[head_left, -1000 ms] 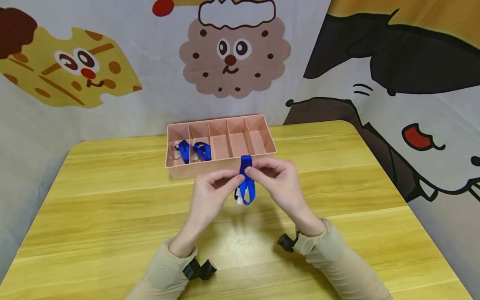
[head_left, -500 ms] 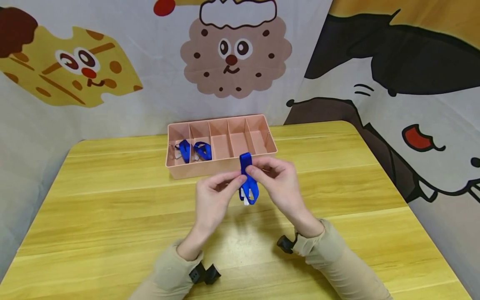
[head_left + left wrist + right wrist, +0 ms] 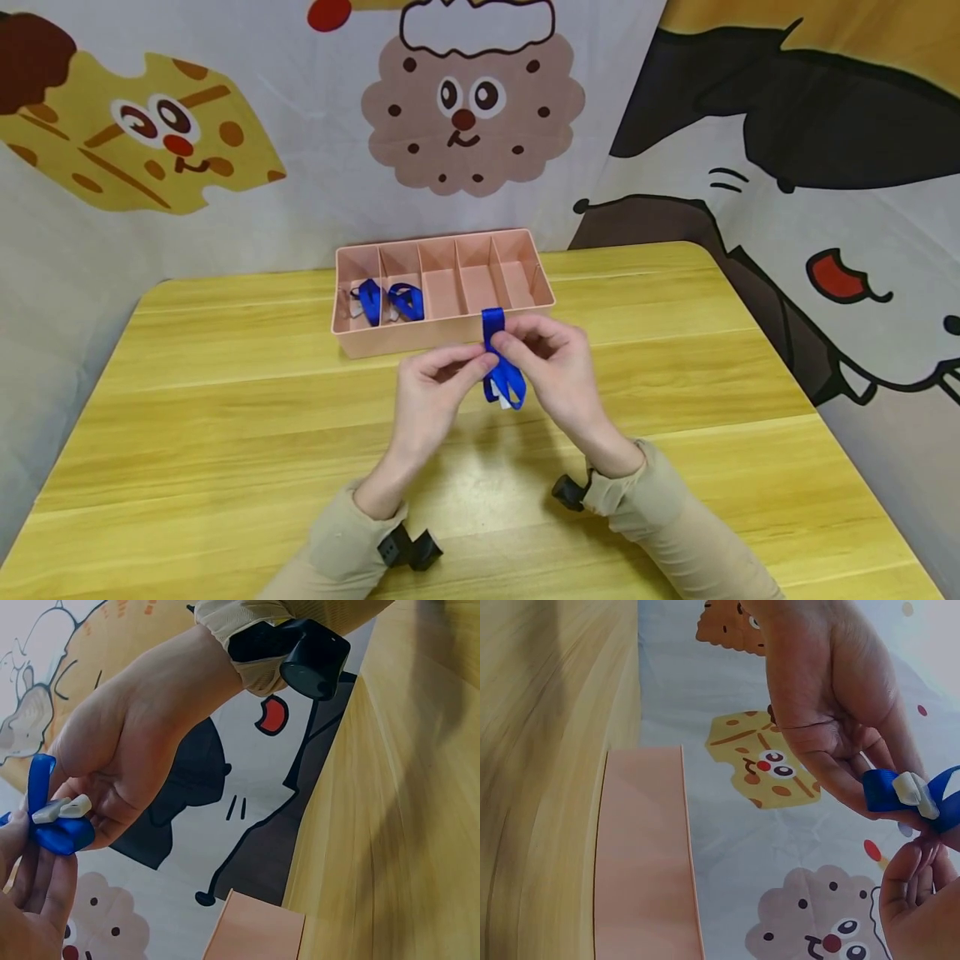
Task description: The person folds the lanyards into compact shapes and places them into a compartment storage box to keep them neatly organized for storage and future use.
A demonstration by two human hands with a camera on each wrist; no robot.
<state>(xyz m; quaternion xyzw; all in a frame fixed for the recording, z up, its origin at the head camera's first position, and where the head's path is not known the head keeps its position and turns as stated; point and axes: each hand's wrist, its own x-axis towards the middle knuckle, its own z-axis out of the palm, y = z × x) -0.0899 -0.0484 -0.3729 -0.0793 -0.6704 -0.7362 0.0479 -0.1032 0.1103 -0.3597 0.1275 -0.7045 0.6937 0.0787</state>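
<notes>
Between my two hands hangs a folded blue lanyard [image 3: 492,321], a ribbon strap with white plastic clips [image 3: 64,808] at its lower part. Thumb and fingertips of my left hand [image 3: 431,400] pinch it from the left at mid-length. Just above that spot, my right hand [image 3: 558,375] pinches it from the right. One loop stands up above the fingers, and other loops fan out below. In the head view, the lanyard is in front of a pink box [image 3: 405,340], raised over the table. The fingertips behind the ribbon are partly hidden.
Dividers split the pink box into several compartments. One blue lanyard [image 3: 368,302] lies in the leftmost, another blue lanyard [image 3: 407,302] in the one beside it. The box stands at the back of the wooden table [image 3: 225,433], close to a printed cloth backdrop [image 3: 315,192].
My left hand has shifted slightly right. The lanyard's lower loops and white clips have swung right, while my right hand keeps nearly the same place.
</notes>
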